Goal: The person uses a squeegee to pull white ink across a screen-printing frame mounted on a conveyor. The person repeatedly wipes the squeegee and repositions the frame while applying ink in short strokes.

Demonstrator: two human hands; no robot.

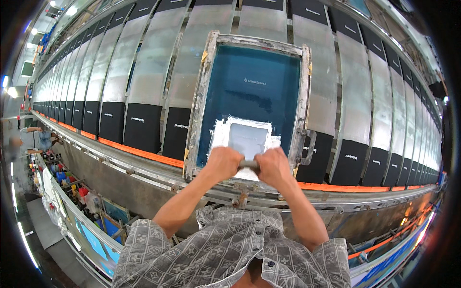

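My left hand (224, 161) and my right hand (272, 166) are both closed, side by side, on the grey handle of a squeegee (249, 164). Its blade is mostly hidden by my hands. Under them lies a screen printing frame (200, 101) with worn, ink-stained rails and a dark blue mesh (249, 67). Thick white ink (221, 130) is smeared around a pale rectangular patch (247, 138) at the near end of the mesh. A small light print area shows farther up the blue. A metal handle (308, 147) sticks out from the frame's right rail.
Long printing boards (149, 62) run in a row to both sides, with black fabric pieces (142, 126) at their ends. An orange strip (137, 151) and metal rail follow the near edge. Paint containers (62, 175) stand at left, where another person (36, 139) appears.
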